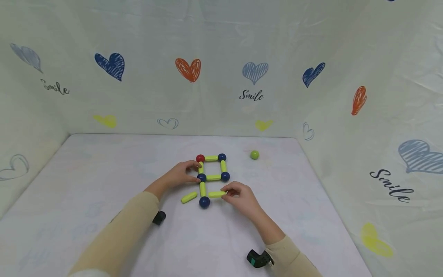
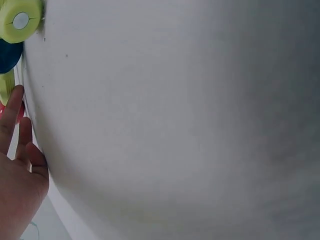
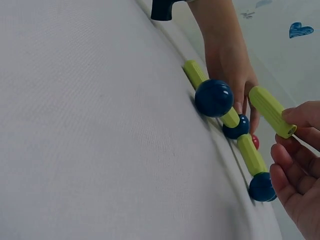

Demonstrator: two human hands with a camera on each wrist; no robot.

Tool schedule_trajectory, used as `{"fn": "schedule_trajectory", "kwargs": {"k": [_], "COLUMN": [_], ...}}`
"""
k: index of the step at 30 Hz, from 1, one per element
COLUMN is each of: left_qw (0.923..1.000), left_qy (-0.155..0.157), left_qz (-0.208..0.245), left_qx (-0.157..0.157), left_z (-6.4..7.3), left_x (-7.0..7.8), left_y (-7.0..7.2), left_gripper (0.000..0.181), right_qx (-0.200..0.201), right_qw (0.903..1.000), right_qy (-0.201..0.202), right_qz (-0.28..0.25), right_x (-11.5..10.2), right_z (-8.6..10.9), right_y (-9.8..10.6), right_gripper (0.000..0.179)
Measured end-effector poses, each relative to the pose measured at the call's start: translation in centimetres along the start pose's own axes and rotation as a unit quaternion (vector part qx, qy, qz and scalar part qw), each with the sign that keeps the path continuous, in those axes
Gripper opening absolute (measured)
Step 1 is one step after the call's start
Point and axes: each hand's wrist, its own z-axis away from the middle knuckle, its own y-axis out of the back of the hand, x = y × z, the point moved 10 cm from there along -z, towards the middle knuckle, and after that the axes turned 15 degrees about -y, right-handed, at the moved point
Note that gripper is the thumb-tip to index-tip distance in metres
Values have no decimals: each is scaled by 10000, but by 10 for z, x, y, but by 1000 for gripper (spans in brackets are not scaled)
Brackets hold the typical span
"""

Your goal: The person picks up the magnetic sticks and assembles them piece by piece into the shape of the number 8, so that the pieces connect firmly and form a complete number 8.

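Observation:
A flat frame of yellow-green magnetic sticks point(image 1: 213, 177) and balls lies on the table, one square with a stick and a large blue ball point(image 1: 204, 202) extending toward me. Its far left corner is a red ball point(image 1: 200, 158); the other corners are blue. My left hand point(image 1: 180, 174) holds the frame's left side, thumb at the near left blue ball point(image 1: 202, 177) and fingers by the side stick. My right hand point(image 1: 241, 196) pinches one end of a loose yellow-green stick point(image 3: 271, 111), its other end pointing left toward the extending stick, above the large blue ball in the head view.
Another loose yellow-green stick point(image 1: 189, 197) lies left of the extending stick. A green ball point(image 1: 254, 154) rests on the white table point(image 1: 104, 173) at the back right. Behind stands a curtain point(image 1: 214, 100) printed with hearts.

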Motion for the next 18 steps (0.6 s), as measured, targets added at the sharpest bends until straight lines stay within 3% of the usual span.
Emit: {"fn": "schedule_trajectory", "kwargs": {"k": [11, 18], "left_qw": [9971, 9938], "left_qy": [178, 193], "left_qz": [738, 1062], "left_qx": [-53, -268], "left_z": [-10, -11], "left_x": [-8, -9], "left_y": [-4, -10], "left_gripper": [29, 34], "right_qx": [-15, -8], "right_qw": [10000, 9996], "right_qy": [-80, -275], "right_qz": [-29, -88], "right_x": [9, 18], "right_z": [-1, -2], "right_y": [3, 3], "right_gripper": [15, 16]}}
